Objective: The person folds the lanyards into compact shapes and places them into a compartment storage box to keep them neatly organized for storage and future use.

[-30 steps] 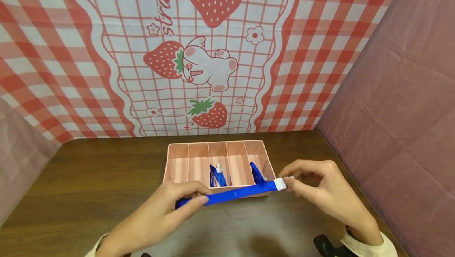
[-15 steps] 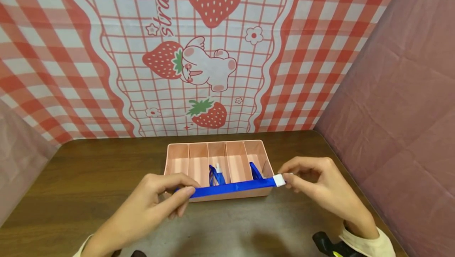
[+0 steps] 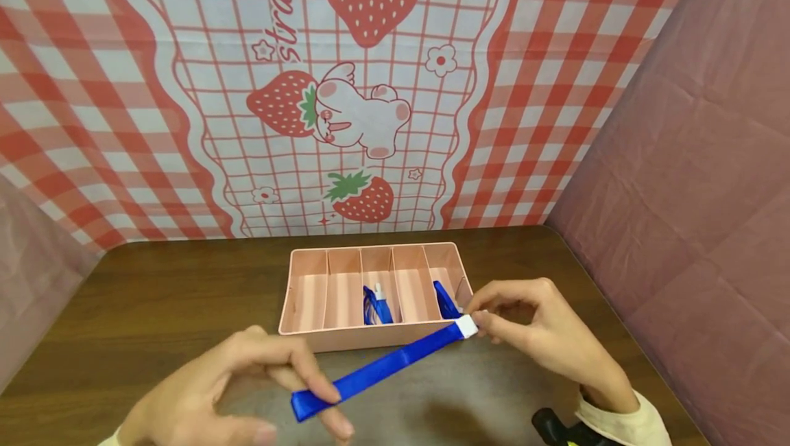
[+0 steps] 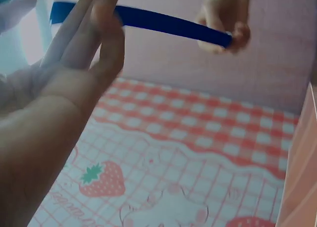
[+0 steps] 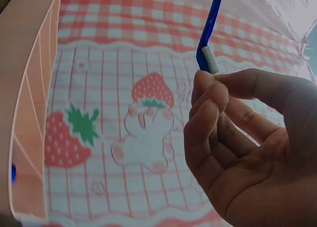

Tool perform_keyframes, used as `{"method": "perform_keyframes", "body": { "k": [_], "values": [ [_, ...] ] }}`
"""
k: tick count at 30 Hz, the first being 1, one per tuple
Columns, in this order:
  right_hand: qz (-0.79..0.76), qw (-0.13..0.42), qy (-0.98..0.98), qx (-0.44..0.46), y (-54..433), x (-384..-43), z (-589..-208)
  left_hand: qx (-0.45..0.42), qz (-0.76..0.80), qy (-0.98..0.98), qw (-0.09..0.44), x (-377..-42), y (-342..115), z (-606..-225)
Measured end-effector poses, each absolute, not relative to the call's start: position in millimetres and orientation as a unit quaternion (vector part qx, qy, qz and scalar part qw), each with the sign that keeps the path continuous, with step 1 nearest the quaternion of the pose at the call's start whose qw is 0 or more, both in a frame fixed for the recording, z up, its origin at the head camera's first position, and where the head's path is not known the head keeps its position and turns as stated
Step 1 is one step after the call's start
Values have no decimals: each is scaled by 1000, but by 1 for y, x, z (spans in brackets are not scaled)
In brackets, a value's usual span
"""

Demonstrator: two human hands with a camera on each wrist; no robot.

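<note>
A flat blue lanyard [image 3: 389,367] with a white clip [image 3: 466,326] at one end slants in front of the pink box. My right hand [image 3: 537,336] pinches it at the white clip between thumb and forefinger, as the right wrist view also shows. Near the other end, my left hand [image 3: 241,384] has the lanyard between its forefinger, on top, and another finger beneath. Its thumb stands apart from the strap. In the left wrist view the left hand's fingers [image 4: 81,39] cover part of the blue strap.
The pink box [image 3: 364,337], with several compartments, stands on the brown table [image 3: 166,295]. A blue bundle [image 3: 378,305] with a white piece lies in the middle compartment, another blue bundle [image 3: 444,300] in the rightmost. A black object [image 3: 558,425] is by my right wrist. Strawberry-printed cloth [image 3: 364,110] hangs behind.
My left hand has moved left, then down towards me, and its thumb has come off the lanyard. The right hand has shifted slightly left with the clip. The lanyard now slants down to the left.
</note>
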State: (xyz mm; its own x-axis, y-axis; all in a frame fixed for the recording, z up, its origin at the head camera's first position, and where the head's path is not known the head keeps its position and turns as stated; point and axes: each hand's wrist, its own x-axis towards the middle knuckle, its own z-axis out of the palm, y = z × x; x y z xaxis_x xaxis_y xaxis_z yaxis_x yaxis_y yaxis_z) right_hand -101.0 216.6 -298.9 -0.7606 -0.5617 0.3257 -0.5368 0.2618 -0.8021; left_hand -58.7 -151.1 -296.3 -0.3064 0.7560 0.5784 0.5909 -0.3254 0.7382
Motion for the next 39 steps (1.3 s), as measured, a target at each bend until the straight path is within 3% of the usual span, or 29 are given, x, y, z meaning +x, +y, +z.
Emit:
{"method": "perform_keyframes", "body": {
  "k": [4, 9, 12, 18, 31, 39],
  "values": [
    [-526, 57, 772, -353, 212, -100, -300, 611, 556, 557, 83, -56, -154, -296],
    [-520, 64, 776, -352, 205, -99, -304, 607, 559, 565, 14, -57, -151, -295],
    [-511, 60, 784, -348, 200, -99, -308, 591, 571, 570, 2, -56, -148, -294],
    [-487, 11, 790, -373, 194, -100, -314, 621, 544, 564, 11, -57, -140, -286],
    [-461, -70, 797, -384, 167, -82, -316, 463, 523, 703, -130, -50, -117, -303],
    [-485, -124, 754, -426, 149, -71, -322, 440, 527, 719, -114, -47, -96, -313]
  ]
}}
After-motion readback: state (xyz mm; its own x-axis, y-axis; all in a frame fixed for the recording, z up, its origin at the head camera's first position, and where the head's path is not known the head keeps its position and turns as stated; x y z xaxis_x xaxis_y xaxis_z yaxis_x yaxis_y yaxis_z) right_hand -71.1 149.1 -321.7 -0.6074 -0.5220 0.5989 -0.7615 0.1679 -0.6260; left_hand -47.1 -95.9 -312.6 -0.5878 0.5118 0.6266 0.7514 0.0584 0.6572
